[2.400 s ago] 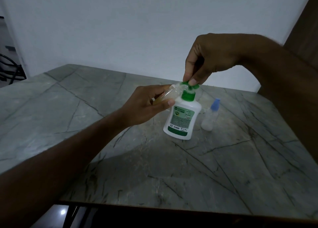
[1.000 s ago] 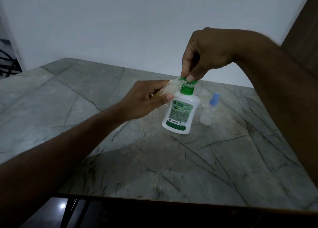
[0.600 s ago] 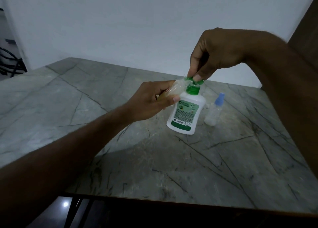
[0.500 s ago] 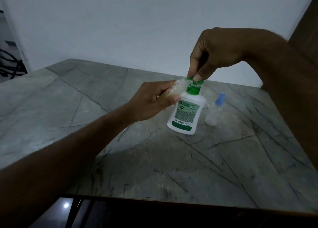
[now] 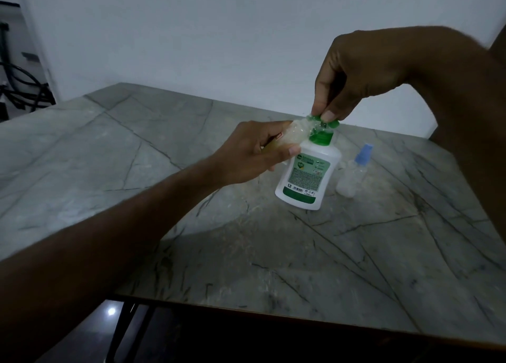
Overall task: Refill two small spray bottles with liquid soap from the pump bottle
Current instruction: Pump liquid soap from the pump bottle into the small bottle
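- Head view: the right hand (image 5: 353,78) is seen in the upper right of the frame, its fingertips (image 5: 328,115) curled down and pinched onto the green pump head (image 5: 325,121) of the pump bottle (image 5: 308,176).
- A clear spray bottle (image 5: 106,136) is gripped by the left hand (image 5: 254,154) at mid-frame, with fingers and thumb wrapped round its body; it is held tilted, its open end brought right up against the pump head. Whether liquid is passing cannot be told.
- The white pump bottle, with a green collar and green label, is seen just right of centre, standing on the desk (image 5: 273,253) and leaning slightly in the picture.
- A second spray bottle (image 5: 353,171), clear with a blue cap, is found upright just to the right of the pump bottle, near it but apart.
- The desk is shown as grey marbled stone with dark veins, edged in brown at the lower frame.
- A pale wall (image 5: 191,34) is seen behind the desk, filling the upper frame.
- Dark cables (image 5: 24,89) are visible at the far left edge.
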